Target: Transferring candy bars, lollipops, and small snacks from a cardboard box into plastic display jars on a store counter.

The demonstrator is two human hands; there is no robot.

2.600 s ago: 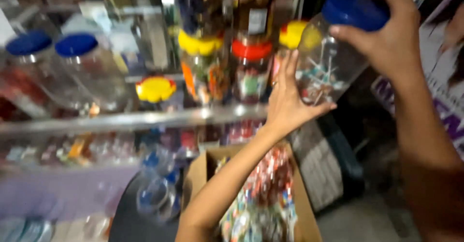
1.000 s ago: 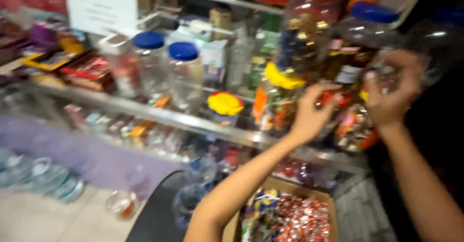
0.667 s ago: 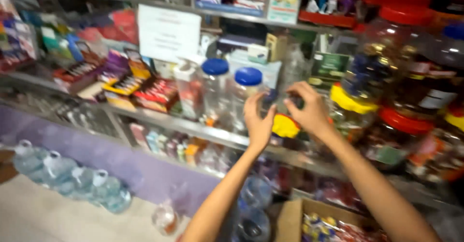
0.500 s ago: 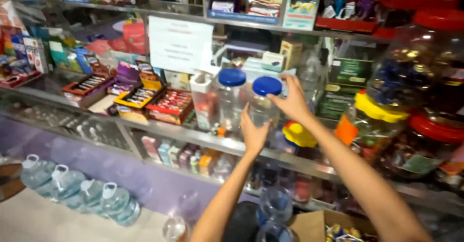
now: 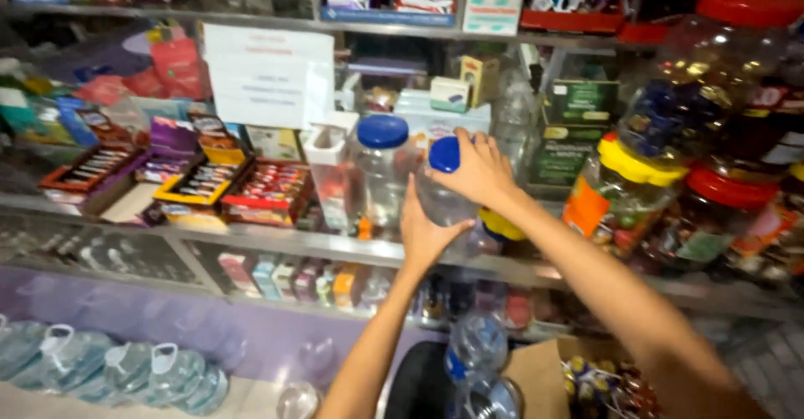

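A clear plastic jar with a blue lid [image 5: 444, 186] stands on the glass counter shelf [image 5: 276, 243]. My left hand [image 5: 425, 231] presses against the jar's lower side. My right hand [image 5: 479, 170] grips it near the lid from the right. Just to its left stands a second clear jar with a blue lid [image 5: 381, 172]. A jar with a yellow lid [image 5: 502, 225] lies partly hidden behind my right wrist.
Large sweet jars with yellow [image 5: 624, 197] and red lids [image 5: 724, 218] crowd the shelf at right. Boxes of chocolate bars [image 5: 209, 186] fill the left. Water bottles [image 5: 109, 367] lie on the floor; a cardboard box of sweets [image 5: 586, 381] sits below.
My view swung left from the big jars at right. Both hands moved from a jar held high at right to the blue-lidded jar on the shelf.
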